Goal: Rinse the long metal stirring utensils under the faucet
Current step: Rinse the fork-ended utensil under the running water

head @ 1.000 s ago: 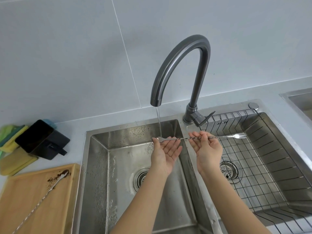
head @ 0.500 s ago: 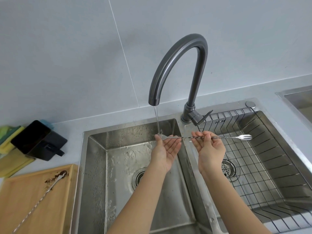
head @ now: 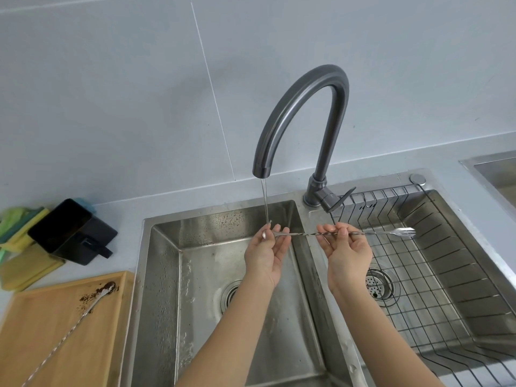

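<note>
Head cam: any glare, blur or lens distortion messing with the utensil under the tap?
Head view: sharp, soft even light, no hard shadows; mild glare on the faucet arch and sink walls; wide-angle bowing at the frame edges; the stirring utensil reads clearly, though its spoon end blurs into the water stream.

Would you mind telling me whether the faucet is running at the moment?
On. A thin stream of water falls from the faucet spout onto the spoon end of the stirrer held over the left basin.
</note>
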